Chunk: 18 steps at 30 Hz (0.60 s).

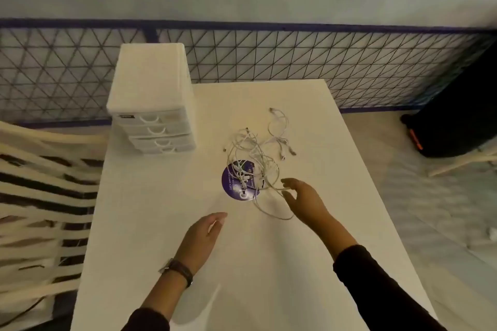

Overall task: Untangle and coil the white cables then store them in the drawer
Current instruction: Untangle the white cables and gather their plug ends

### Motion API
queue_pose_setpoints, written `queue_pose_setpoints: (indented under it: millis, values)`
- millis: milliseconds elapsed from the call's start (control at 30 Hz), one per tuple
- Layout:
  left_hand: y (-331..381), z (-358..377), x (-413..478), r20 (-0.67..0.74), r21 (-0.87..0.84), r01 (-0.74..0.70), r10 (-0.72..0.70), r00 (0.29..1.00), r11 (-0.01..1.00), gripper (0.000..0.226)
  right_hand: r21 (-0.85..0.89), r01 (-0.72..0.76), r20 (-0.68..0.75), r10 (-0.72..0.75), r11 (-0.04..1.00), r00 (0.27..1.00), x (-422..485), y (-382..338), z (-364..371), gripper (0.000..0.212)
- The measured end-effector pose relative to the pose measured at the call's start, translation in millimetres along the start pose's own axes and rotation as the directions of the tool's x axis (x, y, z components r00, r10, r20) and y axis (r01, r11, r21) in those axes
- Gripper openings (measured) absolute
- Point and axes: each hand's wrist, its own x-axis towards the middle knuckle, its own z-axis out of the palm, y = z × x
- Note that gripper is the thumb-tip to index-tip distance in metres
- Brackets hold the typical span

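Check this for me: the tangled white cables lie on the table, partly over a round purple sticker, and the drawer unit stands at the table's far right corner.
Wrong side: in the head view the drawer unit stands at the far left corner of the table. The rest holds: the tangled white cables lie on the table, partly over the round purple sticker.

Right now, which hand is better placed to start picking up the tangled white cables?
Right. The right hand sits at the edge of the white cables, open fingers beside a loop. The left hand is farther back, over the table.
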Motion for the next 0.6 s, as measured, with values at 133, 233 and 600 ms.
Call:
queue_pose_setpoints:
  millis: [133,233,600]
  values:
    - [-7,-7,21,0.014,-0.004,0.031,-0.031,0.999,1.0,0.028,-0.03,0.04,-0.095,-0.042,0.999,0.995,46,-20,0,0.026]
    - [-15,-7,29,-0.005,-0.025,0.04,-0.04,0.999,0.999,0.026,-0.129,0.16,-0.065,-0.169,0.979,0.983,73,-37,9,0.023]
    - [-20,-17,18,-0.065,-0.158,0.121,-0.133,0.989,0.98,0.025,-0.451,0.561,0.487,-0.336,0.694,0.807,107,-45,66,0.04]
